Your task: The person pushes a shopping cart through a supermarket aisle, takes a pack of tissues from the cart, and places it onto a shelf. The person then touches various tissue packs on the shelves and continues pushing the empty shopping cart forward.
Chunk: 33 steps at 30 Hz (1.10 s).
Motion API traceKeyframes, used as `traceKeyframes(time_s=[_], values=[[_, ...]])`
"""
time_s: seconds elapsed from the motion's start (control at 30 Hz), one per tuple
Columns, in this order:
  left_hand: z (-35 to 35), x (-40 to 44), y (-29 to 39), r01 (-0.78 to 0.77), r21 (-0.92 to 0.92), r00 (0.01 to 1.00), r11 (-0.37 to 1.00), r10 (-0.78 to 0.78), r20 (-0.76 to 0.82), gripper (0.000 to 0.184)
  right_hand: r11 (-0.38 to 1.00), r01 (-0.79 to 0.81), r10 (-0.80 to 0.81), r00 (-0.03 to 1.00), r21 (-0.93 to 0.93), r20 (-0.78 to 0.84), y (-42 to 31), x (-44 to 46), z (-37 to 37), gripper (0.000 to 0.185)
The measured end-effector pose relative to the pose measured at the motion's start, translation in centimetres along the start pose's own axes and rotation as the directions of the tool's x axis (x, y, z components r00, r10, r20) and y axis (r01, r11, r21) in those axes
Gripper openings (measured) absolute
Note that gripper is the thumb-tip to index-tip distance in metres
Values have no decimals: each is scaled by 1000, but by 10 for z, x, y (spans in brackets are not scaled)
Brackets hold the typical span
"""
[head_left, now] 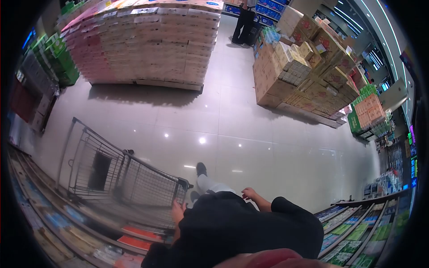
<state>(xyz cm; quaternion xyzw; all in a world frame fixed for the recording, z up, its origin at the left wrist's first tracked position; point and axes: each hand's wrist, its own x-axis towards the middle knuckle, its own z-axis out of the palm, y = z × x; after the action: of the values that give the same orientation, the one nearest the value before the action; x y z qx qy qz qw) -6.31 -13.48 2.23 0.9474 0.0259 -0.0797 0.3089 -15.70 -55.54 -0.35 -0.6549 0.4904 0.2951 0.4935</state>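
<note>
A grey wire shopping cart (pixel 149 178) stands at my left, its basket showing only a dark panel inside. My left hand (pixel 178 209) is at the near end of the cart, with the fingers closed around its edge; part of the grip is hidden. My right hand (pixel 250 193) hangs in front of my dark top, loosely bent and apart from everything, holding nothing.
Shelves of packaged goods run close on the left (pixel 58 223) and right (pixel 357 232). Ahead are a large stack of pale packs (pixel 147 49) and a pile of cartons (pixel 304 71) on pallets. A person (pixel 244 24) stands between them on the shiny floor (pixel 232 116).
</note>
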Motion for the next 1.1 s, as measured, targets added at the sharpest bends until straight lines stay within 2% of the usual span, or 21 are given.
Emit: traceKeyframes(time_s=[0.1,0.17,0.3,0.4,0.47,0.6,0.67,0.77,0.83,0.9,0.93,1.0,1.03,1.1], values=[[8,11,-5,38,-53,999,998,-40,-36,53,997,53,-51,998,-55,29,-49,26,-8,31],[10,22,-13,129,-5,981,992,-127,149,56,991,86,-81,995,-103,51,-82,41,-10,31],[23,43,-14,143,-38,979,989,-135,150,56,978,150,-139,987,-143,81,-143,60,-17,32],[44,50,-32,110,-75,988,991,-101,117,48,975,167,-155,984,-149,89,-175,69,-25,32],[80,55,-64,168,-57,982,984,-162,99,37,972,181,-170,982,-149,84,-190,71,-32,32],[-1,53,11,141,-52,989,989,-138,54,31,976,171,-165,985,-139,53,-196,79,-48,33],[-26,62,39,295,19,939,955,-294,178,30,979,155,-152,988,-134,33,-196,82,-55,33],[-27,67,32,346,-6,923,938,-339,180,33,969,181,-180,983,-169,19,-189,86,-64,31],[-24,66,21,307,-30,943,951,-300,141,33,965,166,-171,985,-202,-5,-183,90,-66,31],[-20,67,9,261,-54,962,964,-255,100,33,751,395,-420,904,-529,79,-175,94,-70,35],[-21,70,4,304,-58,946,951,-293,141,33,758,390,-416,906,-523,73,-174,92,-71,35],[-24,73,3,341,-57,927,939,-325,186,32,455,511,-526,815,-729,243,-173,88,-73,39],[-34,75,12,354,3,925,935,-350,147,32,460,508,-525,817,-728,239,-172,89,-73,39],[-38,78,11,369,61,922,927,-374,104,32,639,455,-428,880,-620,204,-173,91,-72,41]])
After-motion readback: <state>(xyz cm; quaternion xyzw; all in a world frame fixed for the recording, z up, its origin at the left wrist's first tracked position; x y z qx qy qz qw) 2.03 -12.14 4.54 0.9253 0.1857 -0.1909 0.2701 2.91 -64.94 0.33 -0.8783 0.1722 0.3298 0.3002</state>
